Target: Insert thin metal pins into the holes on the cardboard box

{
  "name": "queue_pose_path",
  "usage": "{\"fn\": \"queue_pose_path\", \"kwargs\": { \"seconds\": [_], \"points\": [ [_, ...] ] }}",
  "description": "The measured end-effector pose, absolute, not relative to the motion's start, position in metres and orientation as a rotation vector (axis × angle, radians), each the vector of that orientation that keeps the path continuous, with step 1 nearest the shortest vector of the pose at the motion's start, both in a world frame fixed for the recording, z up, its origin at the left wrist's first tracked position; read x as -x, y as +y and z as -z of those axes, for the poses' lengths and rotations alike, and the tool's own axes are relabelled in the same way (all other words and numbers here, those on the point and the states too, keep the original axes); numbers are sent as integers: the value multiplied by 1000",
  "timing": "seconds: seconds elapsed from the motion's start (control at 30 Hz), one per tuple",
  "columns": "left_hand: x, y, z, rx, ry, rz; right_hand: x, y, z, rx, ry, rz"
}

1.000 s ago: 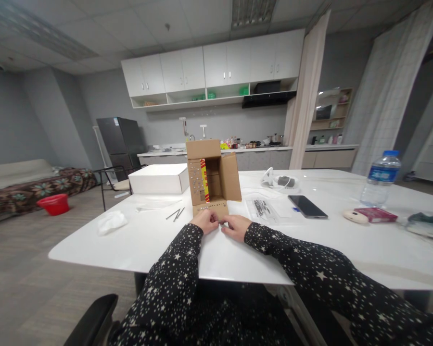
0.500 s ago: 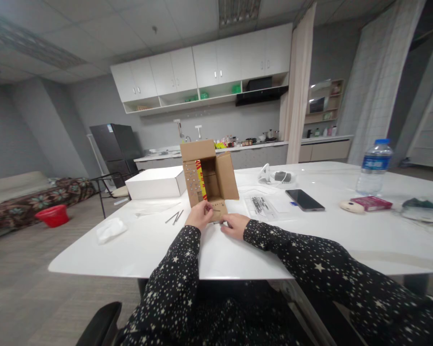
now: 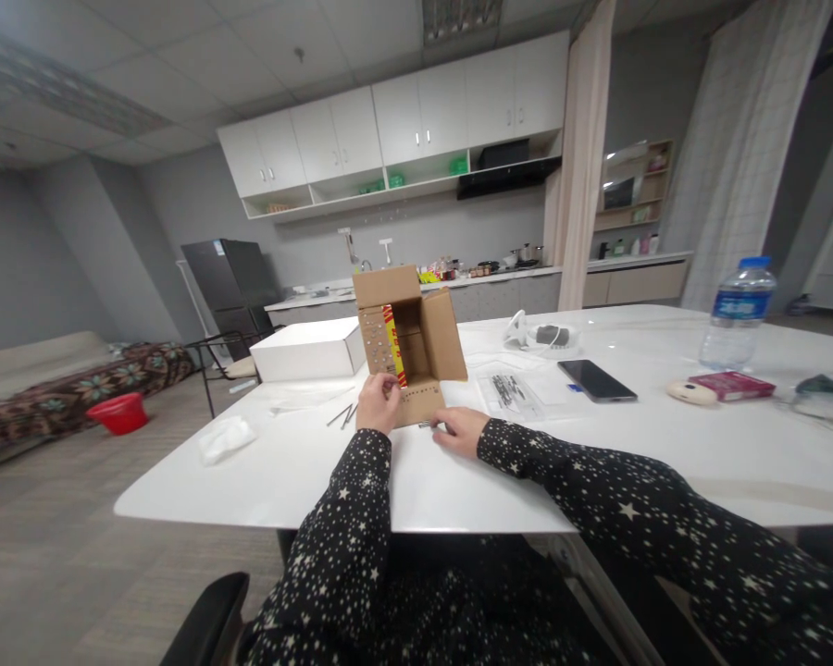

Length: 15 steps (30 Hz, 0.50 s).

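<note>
**Box with open flaps, held at a white table**

Box (image 3: 408, 344) of brown cardboard stands on its side near the middle of the table (image 3: 458, 481), its opening facing the person, flaps spread. The left flap carries rows of small pale dots and a red and yellow strip.

Left hand (image 3: 379, 404) is raised against the box's lower left edge, fingers curled on the cardboard. Right hand (image 3: 462, 430) lies low on the table, just right of the bottom flap, fingertips pinching a small dark item too small to identify.

Left of the box lie two thin metal pins (image 3: 342, 415) and a crumpled tissue (image 3: 223, 438); a white carton (image 3: 310, 350) sits behind. To the right are a clear bag (image 3: 510, 393), a phone (image 3: 597, 381) and, far right, a water bottle (image 3: 737, 314).

Risk, as a judgement: the light box rests on a narrow side, so a push from the left hand could tip it backward. The tiny pinched piece could slip free and roll off the near edge.
</note>
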<state>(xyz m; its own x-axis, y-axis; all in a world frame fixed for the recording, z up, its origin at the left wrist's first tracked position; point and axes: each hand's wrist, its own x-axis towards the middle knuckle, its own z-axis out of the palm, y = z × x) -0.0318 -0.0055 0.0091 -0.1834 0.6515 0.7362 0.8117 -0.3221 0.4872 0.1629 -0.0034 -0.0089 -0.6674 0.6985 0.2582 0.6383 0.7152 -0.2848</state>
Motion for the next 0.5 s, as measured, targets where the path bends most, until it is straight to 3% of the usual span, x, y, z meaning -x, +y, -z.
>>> {"fn": "queue_pose_path", "kwargs": {
  "seconds": [0.5],
  "points": [
    [32, -5, -8, 1947, -1739, 1506, -162, -3, 10, 1042, -2560, -228]
  ]
}}
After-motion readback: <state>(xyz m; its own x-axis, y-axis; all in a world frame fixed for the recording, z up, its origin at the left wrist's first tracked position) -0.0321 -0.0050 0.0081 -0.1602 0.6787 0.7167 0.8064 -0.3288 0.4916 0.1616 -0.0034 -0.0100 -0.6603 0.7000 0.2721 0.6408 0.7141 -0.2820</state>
